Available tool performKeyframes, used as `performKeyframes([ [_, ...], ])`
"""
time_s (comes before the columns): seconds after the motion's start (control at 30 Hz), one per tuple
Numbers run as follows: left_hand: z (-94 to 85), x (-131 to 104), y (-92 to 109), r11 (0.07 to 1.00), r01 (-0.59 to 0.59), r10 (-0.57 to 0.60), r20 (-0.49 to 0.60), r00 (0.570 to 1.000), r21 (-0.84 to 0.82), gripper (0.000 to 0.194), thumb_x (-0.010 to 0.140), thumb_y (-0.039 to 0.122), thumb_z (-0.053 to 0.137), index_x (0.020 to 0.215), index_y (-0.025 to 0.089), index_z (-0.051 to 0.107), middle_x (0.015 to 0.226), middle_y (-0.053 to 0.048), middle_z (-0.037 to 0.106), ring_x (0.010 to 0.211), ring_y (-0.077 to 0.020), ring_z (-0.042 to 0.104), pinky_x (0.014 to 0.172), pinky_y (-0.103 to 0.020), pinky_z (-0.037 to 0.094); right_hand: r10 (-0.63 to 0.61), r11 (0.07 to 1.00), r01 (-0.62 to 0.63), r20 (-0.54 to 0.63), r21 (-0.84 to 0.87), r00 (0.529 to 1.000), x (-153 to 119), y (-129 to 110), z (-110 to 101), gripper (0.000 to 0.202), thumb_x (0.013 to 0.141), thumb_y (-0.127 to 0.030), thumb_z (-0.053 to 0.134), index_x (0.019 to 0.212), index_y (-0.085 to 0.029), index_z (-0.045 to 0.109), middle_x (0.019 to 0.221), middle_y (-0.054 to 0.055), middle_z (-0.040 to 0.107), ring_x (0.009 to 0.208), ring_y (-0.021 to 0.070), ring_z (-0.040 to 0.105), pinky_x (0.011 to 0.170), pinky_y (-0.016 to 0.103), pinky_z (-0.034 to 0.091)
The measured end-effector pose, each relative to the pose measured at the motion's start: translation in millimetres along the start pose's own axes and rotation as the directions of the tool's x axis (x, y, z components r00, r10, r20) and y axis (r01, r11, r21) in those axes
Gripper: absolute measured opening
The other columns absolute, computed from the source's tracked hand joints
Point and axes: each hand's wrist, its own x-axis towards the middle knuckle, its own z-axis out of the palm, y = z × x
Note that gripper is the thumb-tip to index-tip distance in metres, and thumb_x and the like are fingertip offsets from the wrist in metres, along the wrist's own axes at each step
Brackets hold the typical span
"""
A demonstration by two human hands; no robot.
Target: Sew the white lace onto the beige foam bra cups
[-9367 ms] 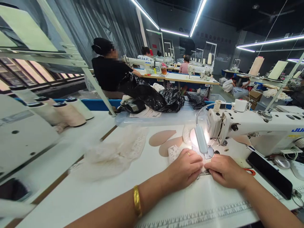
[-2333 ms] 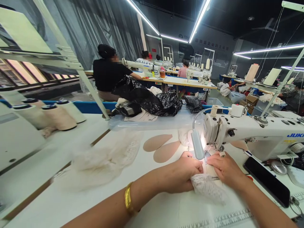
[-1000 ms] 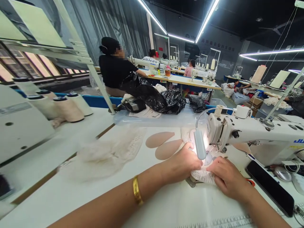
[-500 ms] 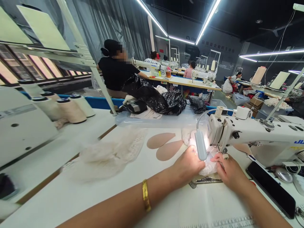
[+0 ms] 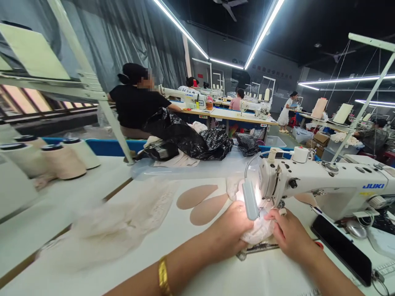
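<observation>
A white sewing machine (image 5: 333, 176) stands at the right, its small grey lamp (image 5: 250, 200) lighting the needle area. Under that light lies a white lace fabric (image 5: 257, 232). My left hand (image 5: 236, 226) is closed on the fabric's left side, its fingertips partly hidden by the lamp. My right hand (image 5: 285, 230) pinches the same fabric from the right, close to the needle area. Two beige teardrop-shaped pieces (image 5: 208, 209) lie left of the hands. Farther left, a sheer cream lace fabric (image 5: 123, 222) is spread on the white table (image 5: 197, 263).
A black phone (image 5: 341, 248) lies right of my right hand. Black plastic bags (image 5: 197, 142) rest behind the table. Thread cones (image 5: 61, 160) stand at the left. A person in black (image 5: 135, 102) sits beyond; other people and machines are farther back.
The head view has turned, so most things sit further left in the picture. More of the white fabric shows between my hands, which both still hold it. A distant person in white now stands upright.
</observation>
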Motion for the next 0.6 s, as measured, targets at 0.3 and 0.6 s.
performKeyframes([
  [0.3, -9.5, -8, 13, 0.962, 0.079, -0.076, 0.025, 0.997, -0.261, 0.038, 0.081, 0.017, 0.059, 0.117, 0.029, 0.063, 0.119, -0.004, 0.070, 0.111, -0.0265, 0.062, 0.096, -0.036, 0.049, -0.354, 0.927, 0.354, -0.021, 0.127, 0.935, 8, -29, -10, 0.061, 0.087, -0.012, 0.057, 0.143, -0.027, 0.038, 0.133, 0.009, 0.067, 0.123, 0.0249, 0.060, 0.104, 0.039, 0.048],
  [0.6, 1.7, -9, 5, 0.973, 0.163, -0.196, 0.208, 0.958, 0.165, 0.008, 0.073, 0.019, 0.062, 0.077, 0.021, 0.056, 0.093, -0.007, 0.067, 0.081, -0.0283, 0.058, 0.070, -0.040, 0.041, -0.091, 0.972, 0.115, 0.121, -0.206, 0.988, 2, 7, 32, 0.026, 0.083, 0.000, 0.056, 0.092, -0.024, 0.057, 0.095, 0.002, 0.068, 0.088, 0.0209, 0.060, 0.078, 0.032, 0.041],
])
